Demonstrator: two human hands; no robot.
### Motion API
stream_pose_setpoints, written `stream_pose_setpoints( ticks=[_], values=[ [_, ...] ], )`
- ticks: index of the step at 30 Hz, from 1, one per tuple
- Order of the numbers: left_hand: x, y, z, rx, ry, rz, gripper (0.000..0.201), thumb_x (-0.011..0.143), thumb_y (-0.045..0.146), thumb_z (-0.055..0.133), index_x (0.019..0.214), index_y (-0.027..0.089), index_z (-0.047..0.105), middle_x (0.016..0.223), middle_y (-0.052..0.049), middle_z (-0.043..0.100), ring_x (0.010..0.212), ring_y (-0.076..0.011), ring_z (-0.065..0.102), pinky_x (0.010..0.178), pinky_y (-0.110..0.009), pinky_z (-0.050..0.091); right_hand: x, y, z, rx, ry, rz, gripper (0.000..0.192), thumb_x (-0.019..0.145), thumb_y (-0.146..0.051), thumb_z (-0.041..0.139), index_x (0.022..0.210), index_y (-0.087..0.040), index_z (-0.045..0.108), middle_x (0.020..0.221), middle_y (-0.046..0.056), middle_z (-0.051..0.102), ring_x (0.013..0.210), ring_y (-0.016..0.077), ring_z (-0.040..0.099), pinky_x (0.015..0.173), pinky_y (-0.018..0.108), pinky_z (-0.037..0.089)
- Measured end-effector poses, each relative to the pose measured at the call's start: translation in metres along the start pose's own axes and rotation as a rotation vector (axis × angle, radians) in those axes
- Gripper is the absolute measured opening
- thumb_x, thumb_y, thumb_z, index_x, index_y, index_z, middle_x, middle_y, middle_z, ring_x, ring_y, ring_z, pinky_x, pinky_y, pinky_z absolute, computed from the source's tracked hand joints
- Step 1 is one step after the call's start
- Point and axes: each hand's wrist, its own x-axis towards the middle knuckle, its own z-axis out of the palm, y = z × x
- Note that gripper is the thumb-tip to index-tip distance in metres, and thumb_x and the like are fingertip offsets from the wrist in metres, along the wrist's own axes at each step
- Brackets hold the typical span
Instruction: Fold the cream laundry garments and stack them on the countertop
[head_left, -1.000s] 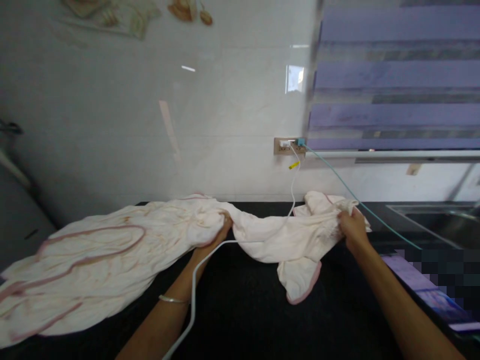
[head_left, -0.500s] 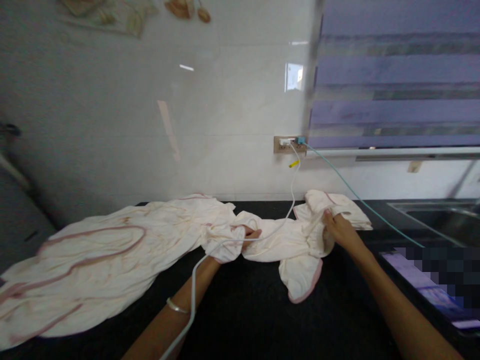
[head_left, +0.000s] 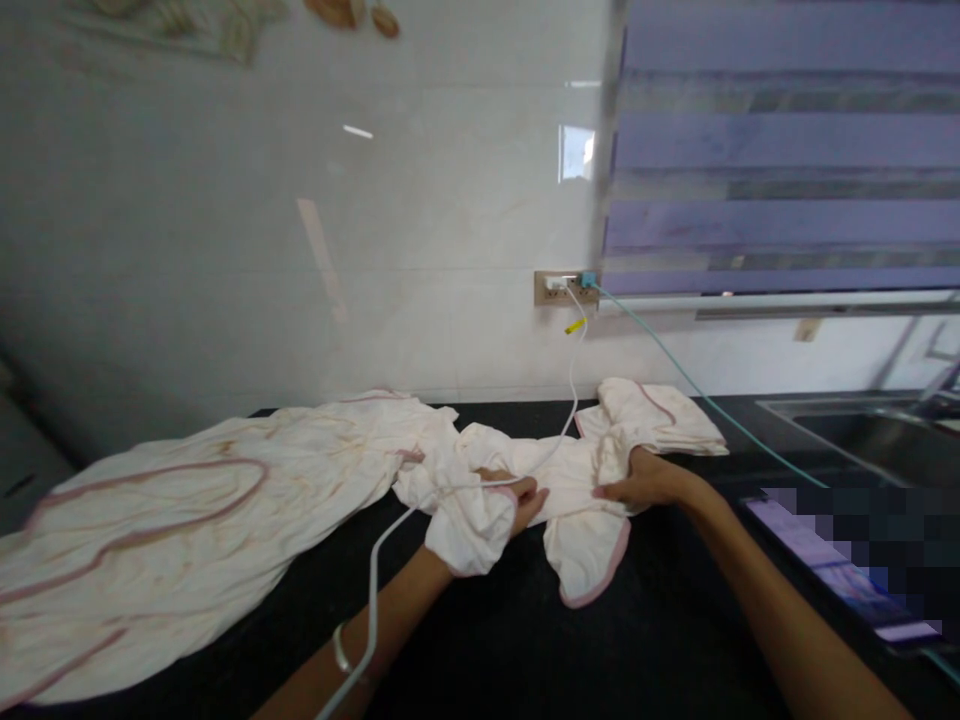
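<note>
A long cream garment with pink piping (head_left: pixel 225 500) lies spread across the black countertop (head_left: pixel 495 640), its left part flat and its right part bunched. My left hand (head_left: pixel 517 495) is pushed into a gathered fold of the cloth near the middle, fingers closed on it. My right hand (head_left: pixel 637 483) lies on the bunched right end, fingers pinching the fabric beside a pink-edged flap (head_left: pixel 592 560). A white cable (head_left: pixel 375 580) runs from the wall socket over the cloth and across my left forearm.
A wall socket (head_left: pixel 559 288) holds white and teal plugs; a teal cable (head_left: pixel 675 370) slants right toward the counter. A steel sink (head_left: pixel 870 440) sits at the far right. A phone-like screen (head_left: pixel 825 560) lies near my right arm. Blinds cover the window (head_left: pixel 780 150).
Both hands have moved toward each other, gathering the cloth between them. My left hand has slid right and become wrapped in a fold; my right hand has dropped lower and left.
</note>
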Motion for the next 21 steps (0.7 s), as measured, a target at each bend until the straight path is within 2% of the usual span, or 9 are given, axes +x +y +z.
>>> stream_pose_setpoints(
  ticks=[2,4,6,8,10,13,16,21],
  values=[
    [0.0,0.008,0.006,-0.047,-0.004,0.063,0.036,0.098,0.039,0.044,0.078,0.02,0.068,0.067,-0.002,0.061,0.065,-0.0165,0.057,0.069,-0.031,0.044,-0.001,-0.002,0.002,0.006,-0.018,0.008,0.065,0.062,-0.05,0.086,0.109,-0.009,0.066,0.101,0.016,0.073,0.098,0.0294,0.069,0.084,0.033,0.053],
    [-0.001,0.015,0.014,-0.144,-0.029,0.281,0.029,0.098,0.036,0.047,0.087,0.02,0.068,0.081,-0.004,0.068,0.075,-0.0171,0.062,0.072,-0.029,0.048,0.001,-0.004,0.007,0.042,0.021,-0.002,0.051,0.066,-0.04,0.082,0.104,-0.01,0.065,0.098,0.014,0.072,0.094,0.0274,0.068,0.08,0.031,0.051],
    [-0.003,0.021,0.022,-0.24,-0.056,0.554,0.025,0.097,0.032,0.049,0.105,0.019,0.069,0.105,-0.01,0.071,0.094,-0.0203,0.067,0.084,-0.031,0.052,0.006,-0.005,0.014,0.083,0.11,-0.038,0.037,0.07,-0.031,0.073,0.1,-0.012,0.063,0.095,0.012,0.071,0.091,0.0252,0.065,0.078,0.03,0.049],
    [-0.006,0.026,0.03,-0.3,-0.096,0.73,0.032,0.099,0.031,0.047,0.123,0.019,0.065,0.126,-0.014,0.068,0.113,-0.0243,0.065,0.097,-0.036,0.052,0.01,-0.007,0.022,0.12,0.218,-0.087,0.03,0.072,-0.025,0.065,0.099,-0.013,0.061,0.096,0.011,0.069,0.092,0.024,0.062,0.079,0.029,0.047],
    [-0.009,0.03,0.038,-0.362,-0.16,0.798,0.04,0.1,0.029,0.045,0.137,0.02,0.058,0.141,-0.015,0.061,0.129,-0.025,0.058,0.109,-0.038,0.048,0.014,-0.011,0.029,0.165,0.31,-0.12,0.029,0.072,-0.021,0.058,0.1,-0.014,0.057,0.1,0.011,0.068,0.095,0.0236,0.06,0.082,0.029,0.047],
    [-0.013,0.031,0.047,-0.426,-0.236,0.784,0.049,0.101,0.035,0.047,0.148,0.021,0.05,0.152,-0.013,0.053,0.141,-0.0245,0.049,0.118,-0.039,0.041,0.016,-0.018,0.033,0.253,0.384,-0.092,0.028,0.073,-0.021,0.053,0.1,-0.017,0.054,0.103,0.011,0.065,0.097,0.0249,0.058,0.086,0.031,0.047],
    [-0.014,0.024,0.053,-0.365,-0.236,0.684,0.054,0.1,0.044,0.051,0.149,0.022,0.05,0.156,-0.013,0.048,0.144,-0.028,0.045,0.12,-0.044,0.037,0.015,-0.022,0.029,0.339,0.43,-0.027,0.027,0.074,-0.026,0.051,0.1,-0.019,0.052,0.104,0.012,0.065,0.101,0.028,0.058,0.09,0.034,0.047],
    [-0.005,0.001,0.069,-0.267,-0.127,0.353,0.051,0.098,0.046,0.05,0.143,0.022,0.056,0.147,-0.014,0.057,0.138,-0.031,0.051,0.118,-0.051,0.038,0.018,-0.019,0.017,0.446,0.484,0.033,0.027,0.074,-0.032,0.049,0.099,-0.022,0.052,0.099,0.008,0.062,0.1,0.0274,0.056,0.085,0.034,0.048]
  ],
)
